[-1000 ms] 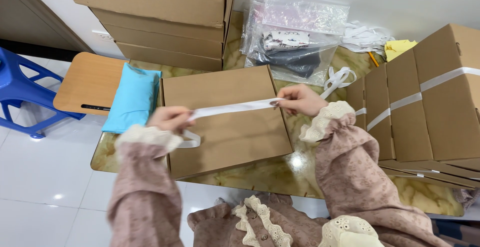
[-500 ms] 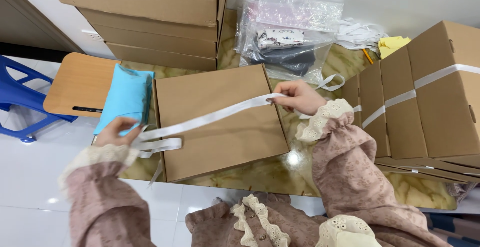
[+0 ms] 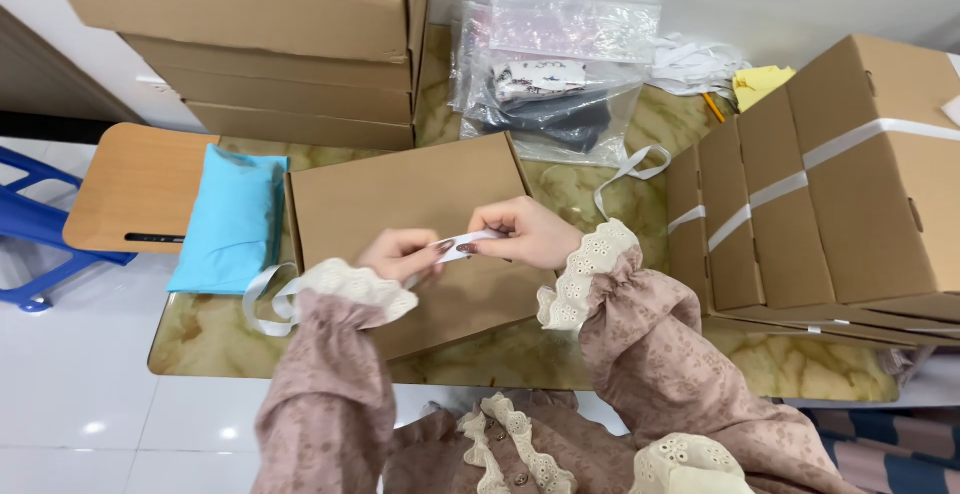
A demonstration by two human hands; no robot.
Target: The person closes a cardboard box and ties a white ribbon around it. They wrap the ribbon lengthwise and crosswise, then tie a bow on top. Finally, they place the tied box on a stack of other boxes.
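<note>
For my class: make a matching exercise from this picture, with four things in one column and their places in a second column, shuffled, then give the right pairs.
Things:
1. white ribbon
2. light blue packet
3. clear plastic bags
4. ribbon-tied boxes

Places:
A. at the far edge of the table, by the wall
B. pinched between both hands over the flat box
C. on the right side of the table
D. left of the flat box, at the table's edge

Pairs: 1-B, 2-D, 3-A, 4-C
</note>
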